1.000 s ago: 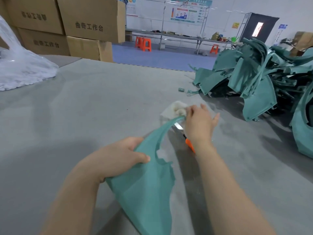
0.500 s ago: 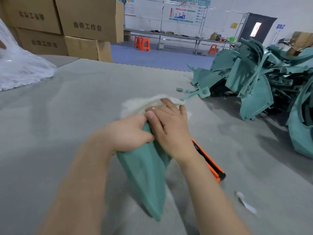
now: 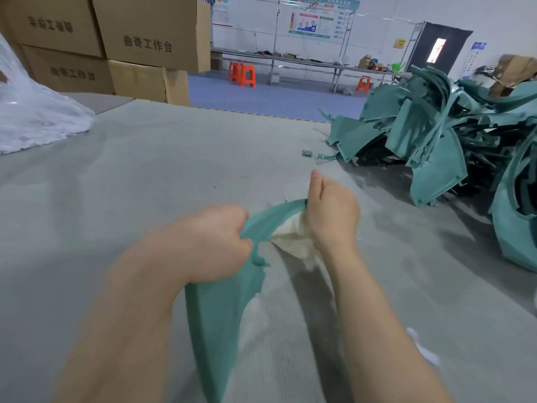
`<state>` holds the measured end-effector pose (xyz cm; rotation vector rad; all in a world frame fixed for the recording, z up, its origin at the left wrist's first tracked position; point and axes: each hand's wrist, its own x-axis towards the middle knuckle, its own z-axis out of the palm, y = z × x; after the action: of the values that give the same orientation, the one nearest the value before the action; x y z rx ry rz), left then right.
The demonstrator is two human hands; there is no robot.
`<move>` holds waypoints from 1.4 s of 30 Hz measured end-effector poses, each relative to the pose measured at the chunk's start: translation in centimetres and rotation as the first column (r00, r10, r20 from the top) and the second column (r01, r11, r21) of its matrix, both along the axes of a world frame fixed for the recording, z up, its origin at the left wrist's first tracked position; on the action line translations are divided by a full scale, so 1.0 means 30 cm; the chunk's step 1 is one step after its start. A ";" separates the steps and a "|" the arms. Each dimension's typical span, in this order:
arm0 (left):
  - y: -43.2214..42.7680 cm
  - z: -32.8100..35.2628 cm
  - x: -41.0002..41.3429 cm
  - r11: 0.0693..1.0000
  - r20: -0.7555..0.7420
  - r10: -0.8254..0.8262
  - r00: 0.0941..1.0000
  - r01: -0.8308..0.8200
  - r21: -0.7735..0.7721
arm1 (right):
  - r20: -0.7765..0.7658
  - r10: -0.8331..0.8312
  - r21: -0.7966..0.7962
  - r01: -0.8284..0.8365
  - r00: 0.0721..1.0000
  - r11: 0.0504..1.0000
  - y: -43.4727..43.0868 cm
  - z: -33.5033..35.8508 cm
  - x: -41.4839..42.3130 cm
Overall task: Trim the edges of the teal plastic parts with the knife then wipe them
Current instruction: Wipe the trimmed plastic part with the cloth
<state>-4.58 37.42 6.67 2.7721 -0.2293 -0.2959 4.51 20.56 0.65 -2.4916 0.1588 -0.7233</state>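
The left hand [image 3: 215, 242] is curled tight around the part [image 3: 215, 315], a curved teal plastic panel, gripping it where the wide body narrows into a thin arm. The wide end runs down toward the bottom of the view, between the two forearms and above the grey table [image 3: 145, 170]; whether it touches the table cannot be told. The right hand [image 3: 331, 216] is closed over the far tip of that arm, fingers wrapped round a cream cloth [image 3: 290, 239] bunched against the plastic, with the thumb sticking up. The cloth hangs out below the palm, just beside the left hand's knuckles. Well apart on the right side of the table lies a pile [image 3: 421, 135] of more teal parts, heaped and tangled, with a small scrap [image 3: 307, 153] near its edge. A white sliver [image 3: 421, 344] lies on the table by the right forearm. At the far left sits a crumpled clear bag [image 3: 35, 117], and behind it stacked boxes [image 3: 145, 33]. Orange stools [image 3: 242, 74] stand on the blue floor beyond.
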 end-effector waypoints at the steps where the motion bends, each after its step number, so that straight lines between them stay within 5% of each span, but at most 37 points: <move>1: 0.013 0.006 0.001 1.000 0.005 0.014 1.000 -0.014 0.024 | -0.034 -0.004 -0.019 0.003 0.999 1.000 -0.013 -0.003 -0.005; 7: -0.011 0.023 0.033 0.995 0.004 0.045 0.999 -0.045 0.093 | -0.076 0.077 -0.173 -0.089 0.994 0.981 0.047 0.042 -0.099; 11: -0.030 0.035 0.051 0.995 0.020 0.014 1.000 -0.016 0.098 | 0.033 0.323 -0.385 -0.286 0.946 0.877 0.151 0.056 -0.175; 15: -0.006 0.059 0.038 0.992 0.070 -0.013 0.997 0.004 0.125 | 0.143 0.536 -0.158 -0.515 0.832 0.842 0.124 0.084 -0.160; 25: -0.005 0.053 -0.054 0.978 0.129 -0.006 0.992 -0.021 0.206 | 0.057 0.061 0.004 -0.061 0.997 0.998 -0.043 0.017 0.037; 29: -0.011 0.056 -0.081 0.982 0.158 0.001 0.987 -0.031 0.185 | 0.150 -0.006 0.252 -0.032 0.989 0.967 -0.085 -0.014 0.059; 33: 0.022 0.042 -0.100 0.989 0.162 -0.034 0.986 0.010 0.148 | 0.082 -0.135 0.606 0.059 0.987 0.793 -0.132 -0.019 0.087; 36: 0.074 0.050 -0.116 1.000 0.207 0.013 0.978 -0.012 -0.005 | -0.023 -0.236 0.926 0.109 0.971 0.361 -0.191 -0.017 0.086; 40: 0.118 0.058 -0.060 0.919 0.313 0.186 0.931 -0.052 -0.390 | -0.016 -0.217 0.999 0.023 0.976 0.029 -0.197 0.009 0.030; 42: 0.075 0.029 0.005 0.778 0.272 0.300 0.914 -0.070 -0.624 | 0.085 -0.093 0.996 -0.085 0.992 -0.004 -0.140 0.050 -0.008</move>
<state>-4.44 39.68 7.53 2.1519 -0.1012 0.3031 4.28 16.35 2.14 -0.9328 0.4579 -0.4336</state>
